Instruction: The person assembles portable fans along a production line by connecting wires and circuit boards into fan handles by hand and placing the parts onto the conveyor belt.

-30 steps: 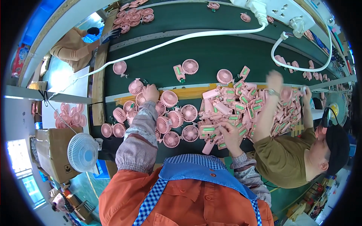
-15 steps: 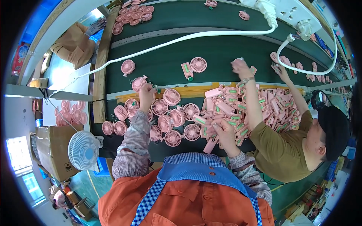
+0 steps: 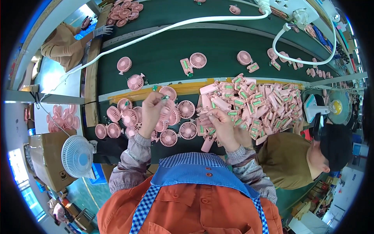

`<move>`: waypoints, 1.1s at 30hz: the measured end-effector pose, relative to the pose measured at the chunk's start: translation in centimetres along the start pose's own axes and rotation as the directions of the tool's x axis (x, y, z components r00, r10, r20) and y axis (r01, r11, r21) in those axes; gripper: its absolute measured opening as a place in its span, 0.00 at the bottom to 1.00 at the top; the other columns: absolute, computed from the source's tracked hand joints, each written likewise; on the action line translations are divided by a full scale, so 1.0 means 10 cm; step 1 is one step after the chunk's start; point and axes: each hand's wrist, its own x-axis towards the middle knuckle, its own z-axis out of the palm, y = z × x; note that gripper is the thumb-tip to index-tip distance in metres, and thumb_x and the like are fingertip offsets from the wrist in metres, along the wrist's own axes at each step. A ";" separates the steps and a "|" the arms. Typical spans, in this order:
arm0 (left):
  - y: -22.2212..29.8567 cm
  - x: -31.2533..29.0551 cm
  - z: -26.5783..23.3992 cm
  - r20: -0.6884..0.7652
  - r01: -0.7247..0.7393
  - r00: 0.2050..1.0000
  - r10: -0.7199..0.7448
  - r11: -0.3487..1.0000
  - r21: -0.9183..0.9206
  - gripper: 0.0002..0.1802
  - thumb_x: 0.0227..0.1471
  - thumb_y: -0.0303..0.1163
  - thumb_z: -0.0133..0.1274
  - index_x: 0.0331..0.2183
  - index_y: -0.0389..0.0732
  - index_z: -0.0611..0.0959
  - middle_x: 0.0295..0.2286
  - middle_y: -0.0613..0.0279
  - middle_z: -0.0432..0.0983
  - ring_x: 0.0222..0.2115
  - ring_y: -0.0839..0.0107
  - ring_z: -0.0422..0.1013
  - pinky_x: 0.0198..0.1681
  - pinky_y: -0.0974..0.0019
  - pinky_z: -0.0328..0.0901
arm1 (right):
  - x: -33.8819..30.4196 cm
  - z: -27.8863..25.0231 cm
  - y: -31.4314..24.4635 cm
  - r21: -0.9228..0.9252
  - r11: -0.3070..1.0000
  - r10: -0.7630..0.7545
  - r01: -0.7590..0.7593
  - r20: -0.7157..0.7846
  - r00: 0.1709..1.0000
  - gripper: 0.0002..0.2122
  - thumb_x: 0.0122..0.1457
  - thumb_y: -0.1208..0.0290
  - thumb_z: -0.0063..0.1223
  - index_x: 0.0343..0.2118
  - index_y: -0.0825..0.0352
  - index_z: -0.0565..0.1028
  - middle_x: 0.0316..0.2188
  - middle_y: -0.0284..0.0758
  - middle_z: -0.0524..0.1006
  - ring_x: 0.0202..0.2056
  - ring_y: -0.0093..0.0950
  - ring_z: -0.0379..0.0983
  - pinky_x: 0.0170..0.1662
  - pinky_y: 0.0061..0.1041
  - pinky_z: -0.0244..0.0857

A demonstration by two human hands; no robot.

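Observation:
Above the cluster of pink round fan heads (image 3: 186, 109) on the table, my left hand (image 3: 150, 113) is closed in a pinch. In it is a blurred pink fan head (image 3: 168, 110), with a small green part at the fingertips. My right hand (image 3: 221, 124) is closed on a pink handle shell (image 3: 204, 121), partly hidden by the fingers, at the left edge of a heap of pink handle parts (image 3: 269, 107) with green pieces inside. A co-worker's blurred hand (image 3: 243, 136) is just right of my right hand.
Beyond the yellow-taped edge (image 3: 152, 92), the dark green belt (image 3: 156, 50) carries fan heads and handles. A white cable (image 3: 175, 25) crosses above it to a power strip (image 3: 286, 7). A white fan (image 3: 78, 156) stands left; a co-worker (image 3: 286, 158) sits right.
My left hand has come back from the belt's edge toward me, now with a fan head. The co-worker's arm has withdrawn, leaving a fan head with a handle on the belt. The view has shifted.

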 end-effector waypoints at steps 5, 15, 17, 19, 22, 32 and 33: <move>0.14 -0.22 0.29 0.185 0.050 0.983 -0.006 0.970 -0.236 0.05 0.49 0.17 0.49 0.29 0.36 0.73 0.25 0.65 0.74 0.25 0.81 0.71 0.25 0.79 0.64 | -0.09 0.00 -0.07 -0.119 0.992 0.030 -0.030 0.005 1.000 0.09 0.59 0.79 0.40 0.41 0.72 0.71 0.27 0.34 0.76 0.28 0.20 0.73 0.33 0.19 0.70; 0.39 -0.44 0.61 0.343 0.185 0.935 -0.094 0.952 -0.245 0.08 0.48 0.14 0.46 0.33 0.32 0.73 0.25 0.64 0.73 0.23 0.80 0.70 0.27 0.76 0.67 | -0.23 0.21 -0.27 -0.139 0.981 -0.130 0.135 0.047 0.990 0.05 0.56 0.83 0.45 0.35 0.72 0.70 0.25 0.35 0.76 0.26 0.19 0.73 0.30 0.16 0.68; 0.37 -0.47 0.64 0.359 0.212 0.927 -0.110 0.943 -0.258 0.08 0.49 0.14 0.46 0.34 0.32 0.74 0.25 0.65 0.73 0.24 0.80 0.70 0.29 0.77 0.66 | -0.23 0.21 -0.29 -0.156 0.980 -0.117 0.125 0.059 0.991 0.03 0.56 0.83 0.45 0.33 0.72 0.69 0.25 0.35 0.76 0.25 0.19 0.73 0.29 0.15 0.68; 0.39 -0.50 0.68 0.371 0.187 0.925 -0.085 0.951 -0.248 0.08 0.50 0.15 0.45 0.35 0.33 0.74 0.25 0.65 0.73 0.25 0.80 0.70 0.29 0.77 0.66 | -0.22 0.19 -0.25 -0.250 0.955 -0.150 0.162 0.064 0.987 0.03 0.55 0.83 0.46 0.33 0.72 0.69 0.24 0.35 0.76 0.24 0.19 0.74 0.27 0.14 0.67; 0.39 -0.54 0.72 0.391 0.151 0.919 -0.044 0.957 -0.246 0.08 0.51 0.15 0.44 0.35 0.33 0.74 0.28 0.64 0.73 0.28 0.79 0.70 0.32 0.77 0.66 | -0.22 0.23 -0.27 -0.181 0.964 -0.188 0.196 0.058 0.980 0.03 0.54 0.83 0.48 0.32 0.71 0.69 0.23 0.34 0.76 0.24 0.18 0.73 0.26 0.14 0.66; 0.47 -0.61 0.75 0.392 -0.012 0.919 0.040 0.997 -0.074 0.06 0.52 0.17 0.43 0.34 0.34 0.72 0.27 0.65 0.71 0.28 0.79 0.69 0.32 0.77 0.65 | -0.23 0.18 -0.33 -0.177 0.977 -0.112 0.118 0.045 0.993 0.03 0.53 0.84 0.49 0.30 0.70 0.69 0.22 0.33 0.75 0.23 0.17 0.72 0.23 0.13 0.64; 0.44 -0.61 0.75 0.393 -0.011 0.919 0.039 0.997 -0.073 0.06 0.52 0.17 0.43 0.34 0.34 0.72 0.27 0.65 0.71 0.28 0.79 0.69 0.32 0.77 0.65 | -0.22 0.16 -0.34 -0.197 0.975 -0.092 0.100 0.051 0.994 0.03 0.53 0.84 0.49 0.29 0.70 0.69 0.21 0.33 0.75 0.22 0.17 0.72 0.23 0.13 0.64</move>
